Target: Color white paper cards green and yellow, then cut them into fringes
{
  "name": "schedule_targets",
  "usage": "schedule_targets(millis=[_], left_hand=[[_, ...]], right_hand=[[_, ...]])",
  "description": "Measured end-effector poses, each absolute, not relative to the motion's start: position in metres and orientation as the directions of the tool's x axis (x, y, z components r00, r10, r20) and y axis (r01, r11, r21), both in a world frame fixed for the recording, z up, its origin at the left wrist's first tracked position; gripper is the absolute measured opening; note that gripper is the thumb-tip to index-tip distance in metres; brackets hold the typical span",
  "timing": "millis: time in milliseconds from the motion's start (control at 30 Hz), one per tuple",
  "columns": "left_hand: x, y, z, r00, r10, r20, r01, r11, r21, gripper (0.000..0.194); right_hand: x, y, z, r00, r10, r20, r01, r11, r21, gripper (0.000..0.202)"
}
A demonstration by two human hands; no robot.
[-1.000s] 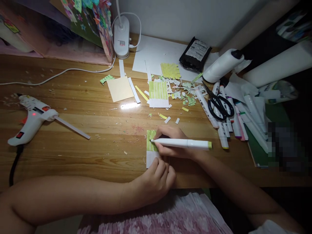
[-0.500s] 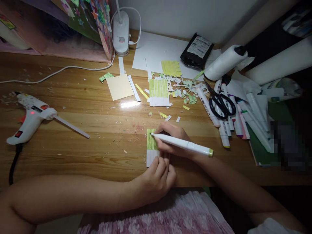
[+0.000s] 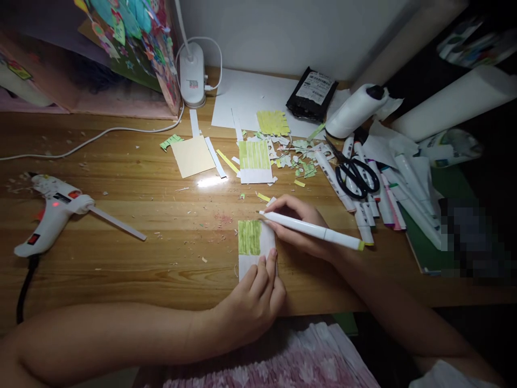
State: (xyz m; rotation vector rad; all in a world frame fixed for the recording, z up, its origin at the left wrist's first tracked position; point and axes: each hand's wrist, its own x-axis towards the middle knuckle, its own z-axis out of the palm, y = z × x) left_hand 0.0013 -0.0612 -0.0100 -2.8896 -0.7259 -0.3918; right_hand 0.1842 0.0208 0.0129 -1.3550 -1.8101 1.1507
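The card (image 3: 254,242) lies flat on the grained wood desk (image 3: 169,269), streaky green at upper left, white elsewhere; bare wood opens to its left. The left hand's (image 3: 256,296) fingers lie close together on its lower right; whether they pinch cannot be told. The right hand (image 3: 305,210) clamps a smooth white marker (image 3: 323,233), its tip shifted from over the green to the card's top edge, uncovering white.
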Motion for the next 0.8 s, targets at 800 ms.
schedule_targets(millis=[800], left_hand=[[-0.001, -0.060, -0.013, 0.831, 0.496, 0.251, 0.509, -0.860, 0.014, 0.033]], right_hand=[[0.182, 0.028, 0.005, -0.325, 0.945, 0.025, 0.515, 0.200, -0.834, 0.011]])
